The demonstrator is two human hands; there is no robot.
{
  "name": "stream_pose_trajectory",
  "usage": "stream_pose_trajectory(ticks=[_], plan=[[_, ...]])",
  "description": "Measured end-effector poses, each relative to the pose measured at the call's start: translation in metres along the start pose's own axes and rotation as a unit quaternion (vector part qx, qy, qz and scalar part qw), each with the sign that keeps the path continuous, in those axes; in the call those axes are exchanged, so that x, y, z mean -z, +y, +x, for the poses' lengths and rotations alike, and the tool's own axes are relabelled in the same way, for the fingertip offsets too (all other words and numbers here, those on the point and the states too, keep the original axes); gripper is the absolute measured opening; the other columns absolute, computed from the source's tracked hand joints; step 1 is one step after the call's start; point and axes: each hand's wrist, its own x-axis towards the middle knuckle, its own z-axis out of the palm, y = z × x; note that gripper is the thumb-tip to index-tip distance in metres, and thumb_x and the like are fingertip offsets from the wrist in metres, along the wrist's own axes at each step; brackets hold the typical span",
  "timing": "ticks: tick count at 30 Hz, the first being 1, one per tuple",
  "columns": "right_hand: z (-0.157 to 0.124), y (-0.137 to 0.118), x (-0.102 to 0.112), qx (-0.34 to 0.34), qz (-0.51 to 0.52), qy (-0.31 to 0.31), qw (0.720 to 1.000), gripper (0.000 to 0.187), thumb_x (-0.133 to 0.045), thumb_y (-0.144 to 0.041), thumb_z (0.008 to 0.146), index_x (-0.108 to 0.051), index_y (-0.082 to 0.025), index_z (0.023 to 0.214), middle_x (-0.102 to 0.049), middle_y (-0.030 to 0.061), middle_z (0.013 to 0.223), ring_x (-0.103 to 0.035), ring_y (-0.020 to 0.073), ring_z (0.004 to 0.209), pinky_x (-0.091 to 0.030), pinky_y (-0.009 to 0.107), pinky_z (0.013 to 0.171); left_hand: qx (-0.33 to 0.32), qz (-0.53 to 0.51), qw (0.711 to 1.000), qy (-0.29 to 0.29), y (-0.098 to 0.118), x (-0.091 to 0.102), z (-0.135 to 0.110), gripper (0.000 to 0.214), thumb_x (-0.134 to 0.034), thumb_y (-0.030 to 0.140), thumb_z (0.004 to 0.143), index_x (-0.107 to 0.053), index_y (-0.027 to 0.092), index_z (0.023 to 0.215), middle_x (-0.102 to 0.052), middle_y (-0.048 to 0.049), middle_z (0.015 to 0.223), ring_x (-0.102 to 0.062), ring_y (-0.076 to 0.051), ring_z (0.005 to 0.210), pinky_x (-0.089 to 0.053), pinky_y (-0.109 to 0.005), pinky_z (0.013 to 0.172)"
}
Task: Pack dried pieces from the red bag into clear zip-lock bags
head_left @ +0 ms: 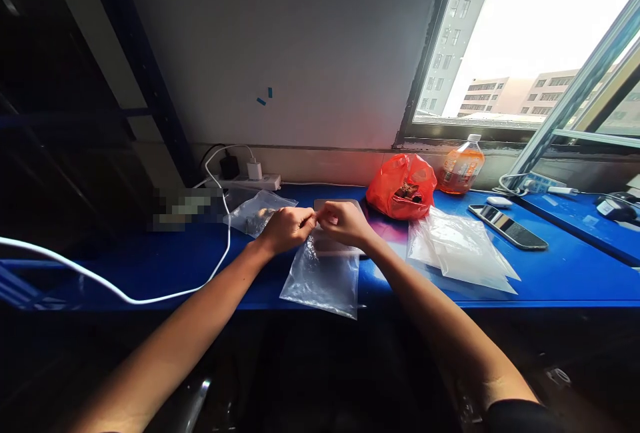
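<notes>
My left hand [286,228] and my right hand [343,221] meet in the middle of the blue bench, fingers pinched together on the top edge of a clear plastic bag [323,276]. The bag lies flat and hangs a little over the bench's front edge. Just behind the hands a flat grey device [336,205] shows, partly hidden by them. Whether anything small is held between the fingertips I cannot make out.
A stack of clear bags [457,251] lies to the right, another clear bag [257,213] to the left. A red plastic bag [403,186] with brown contents, an orange drink bottle [461,167], a phone [507,226], a power strip [250,181] and a white cable [125,296] share the blue bench [575,273].
</notes>
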Motion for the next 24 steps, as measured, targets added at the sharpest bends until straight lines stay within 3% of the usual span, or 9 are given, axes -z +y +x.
stream_pose_trajectory(ticks=[11,21,24], plan=[[0.000,-0.001,0.012,-0.018,-0.009,-0.007,1.000,0.012,-0.063,-0.029,0.081,-0.072,-0.022,0.079,-0.072,0.0009,0.077,-0.063,0.0139,0.072,-0.043,0.024,0.068,-0.094,0.067,0.988,0.099,0.003,-0.005,-0.004,0.032,-0.043,0.022,0.088,-0.045,0.019,0.056,-0.046,0.0019,0.050,-0.038,-0.011,0.047,-0.024,-0.028,0.051],[0.001,0.004,0.029,-0.056,-0.003,0.019,0.998,0.014,-0.066,-0.036,0.081,-0.071,-0.023,0.080,-0.074,0.0017,0.089,-0.067,0.0212,0.087,-0.046,0.035,0.082,-0.144,0.048,0.976,0.157,0.015,-0.002,-0.005,0.034,-0.043,0.019,0.089,-0.038,0.019,0.055,-0.037,0.0054,0.049,-0.032,-0.008,0.045,-0.023,-0.027,0.049],[0.002,0.010,0.034,-0.068,0.017,0.021,0.997,0.017,-0.066,-0.037,0.081,-0.071,-0.021,0.080,-0.073,0.0028,0.088,-0.066,0.0205,0.086,-0.047,0.033,0.079,-0.145,0.032,0.975,0.167,0.020,-0.001,-0.005,0.035,-0.044,0.018,0.089,-0.035,0.019,0.055,-0.035,0.0060,0.049,-0.030,-0.008,0.044,-0.022,-0.027,0.048]])
